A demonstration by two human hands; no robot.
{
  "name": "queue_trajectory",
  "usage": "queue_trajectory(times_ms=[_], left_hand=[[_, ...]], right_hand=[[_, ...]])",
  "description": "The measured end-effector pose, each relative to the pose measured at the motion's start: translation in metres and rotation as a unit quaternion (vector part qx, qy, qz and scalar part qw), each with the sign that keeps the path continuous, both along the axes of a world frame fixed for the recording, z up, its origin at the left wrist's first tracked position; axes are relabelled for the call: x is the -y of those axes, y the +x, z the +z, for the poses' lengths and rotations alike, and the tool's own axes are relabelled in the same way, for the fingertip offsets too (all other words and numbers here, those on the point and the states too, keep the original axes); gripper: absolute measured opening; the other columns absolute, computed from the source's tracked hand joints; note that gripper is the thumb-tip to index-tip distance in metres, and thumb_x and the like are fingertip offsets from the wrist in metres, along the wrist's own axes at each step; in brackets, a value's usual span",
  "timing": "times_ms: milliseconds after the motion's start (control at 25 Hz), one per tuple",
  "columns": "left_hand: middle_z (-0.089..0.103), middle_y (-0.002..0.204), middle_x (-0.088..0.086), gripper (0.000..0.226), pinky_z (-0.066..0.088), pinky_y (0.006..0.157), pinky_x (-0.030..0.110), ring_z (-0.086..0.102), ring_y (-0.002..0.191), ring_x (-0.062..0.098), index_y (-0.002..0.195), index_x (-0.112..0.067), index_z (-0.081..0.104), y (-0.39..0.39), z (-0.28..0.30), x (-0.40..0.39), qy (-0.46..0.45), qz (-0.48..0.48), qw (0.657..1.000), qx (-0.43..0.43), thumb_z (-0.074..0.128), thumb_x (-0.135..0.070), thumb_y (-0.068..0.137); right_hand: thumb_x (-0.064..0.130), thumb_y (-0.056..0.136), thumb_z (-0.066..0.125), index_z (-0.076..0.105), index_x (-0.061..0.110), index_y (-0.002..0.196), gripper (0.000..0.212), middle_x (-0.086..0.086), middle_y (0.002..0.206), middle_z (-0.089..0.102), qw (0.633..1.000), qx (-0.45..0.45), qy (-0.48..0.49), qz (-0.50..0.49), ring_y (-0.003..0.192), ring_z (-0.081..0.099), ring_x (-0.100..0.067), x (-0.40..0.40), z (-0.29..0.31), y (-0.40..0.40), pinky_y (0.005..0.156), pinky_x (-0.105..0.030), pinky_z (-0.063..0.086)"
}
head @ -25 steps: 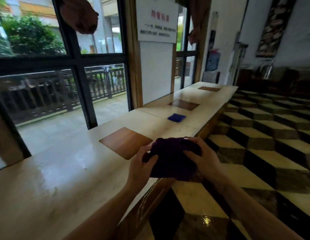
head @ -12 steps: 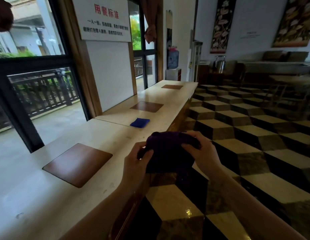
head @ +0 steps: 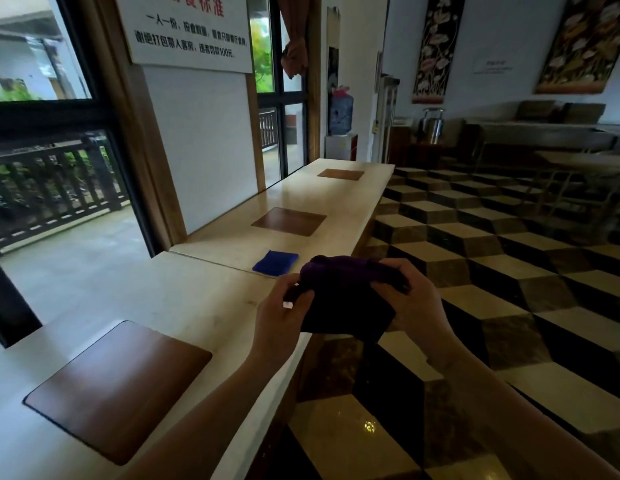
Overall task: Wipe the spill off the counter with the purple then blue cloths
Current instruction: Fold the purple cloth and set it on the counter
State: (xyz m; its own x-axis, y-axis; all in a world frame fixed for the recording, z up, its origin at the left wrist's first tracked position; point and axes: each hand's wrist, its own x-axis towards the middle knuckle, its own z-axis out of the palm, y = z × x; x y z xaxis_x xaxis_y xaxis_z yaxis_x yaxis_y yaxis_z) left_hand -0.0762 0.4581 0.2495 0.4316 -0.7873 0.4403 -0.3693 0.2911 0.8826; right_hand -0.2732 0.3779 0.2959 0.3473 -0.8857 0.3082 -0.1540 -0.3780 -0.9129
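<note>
I hold a dark purple cloth [head: 346, 299] bunched between both hands, in the air just past the counter's front edge. My left hand [head: 284, 317] grips its left side and my right hand [head: 409, 299] grips its right side. A folded blue cloth [head: 275, 262] lies flat on the pale counter [head: 184, 299], a little beyond my left hand and apart from it. I cannot make out a spill on the counter surface.
Three brown square inlays [head: 118, 389] [head: 289, 221] [head: 340, 174] are set along the counter. Windows and a white sign [head: 187, 29] line its far side. A checkered floor [head: 492, 271] spreads to the right, with a water dispenser [head: 340, 129] at the counter's end.
My view has swung to the right along the counter, so the blue cloth now sits closer to my hands. Both hands keep the purple cloth between them.
</note>
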Motion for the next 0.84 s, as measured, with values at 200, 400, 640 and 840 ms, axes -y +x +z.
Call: queue_trajectory(times_ms=[200, 400, 640, 840], left_hand=[[0.065, 0.106, -0.011, 0.022, 0.052, 0.082, 0.020, 0.061, 0.096, 0.002, 0.116, -0.024, 0.058, 0.041, -0.001, 0.075, 0.006, -0.018, 0.998, 0.058, 0.057, -0.013, 0.097], [0.065, 0.107, -0.010, 0.024, 0.051, 0.081, 0.019, 0.061, 0.099, 0.004, 0.113, -0.034, 0.056, 0.062, -0.011, 0.151, 0.014, -0.030, 0.998, 0.050, 0.057, -0.016, 0.097], [0.065, 0.099, -0.013, 0.030, 0.051, 0.075, 0.013, 0.062, 0.093, -0.002, 0.104, -0.044, 0.053, 0.062, -0.020, 0.263, 0.021, -0.017, 0.999, 0.038, 0.060, -0.017, 0.095], [0.064, 0.099, -0.015, 0.022, 0.052, 0.072, 0.013, 0.062, 0.091, -0.002, 0.113, -0.034, 0.054, 0.053, -0.024, 0.365, 0.037, 0.022, 0.998, 0.048, 0.059, -0.020, 0.097]], right_hand=[[0.017, 0.096, 0.060, 0.054, 0.046, 0.098, 0.029, 0.022, 0.102, 0.060, 0.999, -0.027, 0.000, -0.027, 0.095, 0.056, 0.004, 0.066, 0.006, 0.037, 0.067, -0.009, 0.046], [0.019, 0.096, 0.060, 0.056, 0.047, 0.099, 0.028, 0.021, 0.105, 0.062, 0.999, -0.031, 0.005, -0.037, 0.092, 0.058, 0.006, 0.141, -0.002, 0.057, 0.068, -0.011, 0.046], [0.017, 0.095, 0.062, 0.058, 0.045, 0.100, 0.029, 0.019, 0.106, 0.064, 0.999, -0.026, -0.003, -0.034, 0.092, 0.059, 0.008, 0.254, -0.018, 0.057, 0.068, -0.007, 0.047], [0.019, 0.095, 0.062, 0.062, 0.032, 0.115, 0.024, 0.013, 0.110, 0.066, 1.000, -0.028, -0.007, -0.008, 0.100, 0.061, -0.001, 0.367, -0.025, 0.048, 0.075, -0.016, 0.053]])
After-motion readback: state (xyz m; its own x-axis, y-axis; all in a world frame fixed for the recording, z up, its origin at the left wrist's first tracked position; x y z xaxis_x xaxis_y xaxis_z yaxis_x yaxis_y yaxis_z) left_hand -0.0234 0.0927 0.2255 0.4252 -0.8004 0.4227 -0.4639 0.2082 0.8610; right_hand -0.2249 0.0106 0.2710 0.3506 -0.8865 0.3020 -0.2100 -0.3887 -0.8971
